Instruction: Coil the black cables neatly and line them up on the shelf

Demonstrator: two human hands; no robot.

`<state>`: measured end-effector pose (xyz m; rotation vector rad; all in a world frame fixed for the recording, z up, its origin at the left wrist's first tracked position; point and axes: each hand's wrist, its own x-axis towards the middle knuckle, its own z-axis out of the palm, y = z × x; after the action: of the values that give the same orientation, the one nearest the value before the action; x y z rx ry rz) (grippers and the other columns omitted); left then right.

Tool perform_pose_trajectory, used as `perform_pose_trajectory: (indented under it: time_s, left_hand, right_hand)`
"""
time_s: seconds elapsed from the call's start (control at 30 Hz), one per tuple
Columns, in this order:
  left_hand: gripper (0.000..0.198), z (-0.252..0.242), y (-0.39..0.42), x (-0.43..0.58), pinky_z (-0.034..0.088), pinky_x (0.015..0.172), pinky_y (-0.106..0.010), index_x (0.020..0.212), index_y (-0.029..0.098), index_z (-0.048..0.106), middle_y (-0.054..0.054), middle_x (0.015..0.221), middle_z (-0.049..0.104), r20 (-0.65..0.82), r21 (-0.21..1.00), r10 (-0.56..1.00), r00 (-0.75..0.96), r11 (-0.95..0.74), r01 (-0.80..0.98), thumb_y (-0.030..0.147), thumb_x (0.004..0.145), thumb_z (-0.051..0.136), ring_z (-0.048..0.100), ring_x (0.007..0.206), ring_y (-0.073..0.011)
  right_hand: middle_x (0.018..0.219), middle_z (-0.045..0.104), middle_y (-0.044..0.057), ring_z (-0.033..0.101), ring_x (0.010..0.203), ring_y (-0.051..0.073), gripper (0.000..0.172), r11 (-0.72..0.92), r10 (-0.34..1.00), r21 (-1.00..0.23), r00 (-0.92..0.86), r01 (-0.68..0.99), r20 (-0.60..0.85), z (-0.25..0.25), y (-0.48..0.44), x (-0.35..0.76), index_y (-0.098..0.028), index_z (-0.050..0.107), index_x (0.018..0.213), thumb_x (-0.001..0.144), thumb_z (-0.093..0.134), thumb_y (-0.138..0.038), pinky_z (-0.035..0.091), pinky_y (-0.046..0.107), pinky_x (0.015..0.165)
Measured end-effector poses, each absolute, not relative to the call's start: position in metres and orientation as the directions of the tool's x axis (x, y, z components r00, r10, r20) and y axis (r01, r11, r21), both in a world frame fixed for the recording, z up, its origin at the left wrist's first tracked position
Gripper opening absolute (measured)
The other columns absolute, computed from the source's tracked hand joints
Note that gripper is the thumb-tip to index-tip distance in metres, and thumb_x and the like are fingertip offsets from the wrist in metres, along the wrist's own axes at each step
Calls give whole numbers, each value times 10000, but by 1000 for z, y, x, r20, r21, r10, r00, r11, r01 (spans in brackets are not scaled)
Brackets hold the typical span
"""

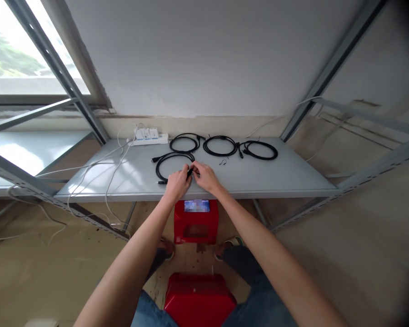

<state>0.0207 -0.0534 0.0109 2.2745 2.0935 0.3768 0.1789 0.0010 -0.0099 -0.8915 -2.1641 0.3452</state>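
A coiled black cable (158, 169) lies at the front of the grey shelf, its plug ends pointing left. My left hand (179, 184) is closed around the right side of this coil, with thumb and fingers pressed together. Close beside it, my right hand (206, 177) has its fingertips pinched at the same bundle. A thin dark strand shows by the right fingers; whether it is cable or a tie is too small to tell. The fingers hide the gripped part of the coil. To the right, a few small black twist ties (223, 161) lie loose on the shelf.
Behind my hands lie three more black cable coils: a left one (185, 151), a middle one (221, 155) and a right one (271, 157). A white power strip (150, 140) with white cords sits back left. Below are a red stool (196, 238) bearing a phone (197, 205) and another red stool (200, 299).
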Motion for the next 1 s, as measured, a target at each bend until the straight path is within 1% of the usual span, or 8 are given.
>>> perform_pose_trajectory:
  time_s: [0.1,0.17,0.33,0.47,0.63,0.8,0.9,1.0]
  left_hand:
    - [447,11,-54,20,489,885,-375,1492,215,424,-129,1085,773,176,194,980,91,-125,973,326,1059,417,738,1027,-326]
    - [460,11,-53,19,493,882,-370,1509,239,425,-125,1149,768,189,194,975,118,-155,969,316,1056,424,737,1043,-322]
    - [454,12,-53,19,497,908,-364,1511,263,462,-116,1228,754,181,210,976,125,-162,964,325,1063,419,726,1090,-307]
    - [411,14,-55,19,497,907,-358,1460,249,507,-119,1201,757,171,223,977,125,-162,961,323,1065,418,726,1083,-299]
    - [358,13,-55,18,495,874,-363,1397,250,543,-123,1178,755,170,227,978,120,-157,961,325,1068,423,733,1036,-306]
    - [308,13,-54,18,489,834,-346,1315,244,576,-115,1157,755,167,227,978,125,-161,960,361,1077,418,732,1016,-296]
    - [304,15,-54,19,486,857,-344,1279,242,589,-124,1165,751,145,226,983,109,-140,964,374,1088,393,727,1041,-289]
    - [313,17,-54,20,483,864,-342,1305,241,568,-127,1165,753,125,233,988,91,-118,965,379,1093,382,729,1042,-286]
  right_hand:
    - [937,673,53,616,866,246,259,728,679,-426,-477,537,558,-10,1,178,-237,580,1138,931,498,-104,477,348,821]
    - [968,681,68,612,885,261,262,723,679,-404,-472,561,562,-11,2,177,-233,567,1154,940,484,-107,473,362,834]
    - [970,676,72,607,880,268,292,716,690,-423,-471,556,550,-12,3,177,-230,536,1202,946,468,-108,475,363,823]
    - [942,662,67,612,875,264,303,712,695,-435,-465,551,549,-12,2,177,-230,527,1209,941,462,-104,472,344,785]
    - [957,655,54,625,877,246,313,704,703,-439,-456,559,546,-12,1,176,-242,516,1226,948,448,-115,467,315,766]
    - [955,657,51,619,824,229,290,679,728,-454,-453,577,515,-11,0,176,-238,509,1234,968,444,-143,457,301,721]
    - [970,665,59,628,841,231,280,671,736,-471,-438,573,517,-9,0,175,-234,513,1221,963,450,-146,469,306,734]
    - [990,672,70,644,888,234,267,665,742,-498,-413,557,528,-9,0,174,-228,521,1192,947,464,-140,489,315,779]
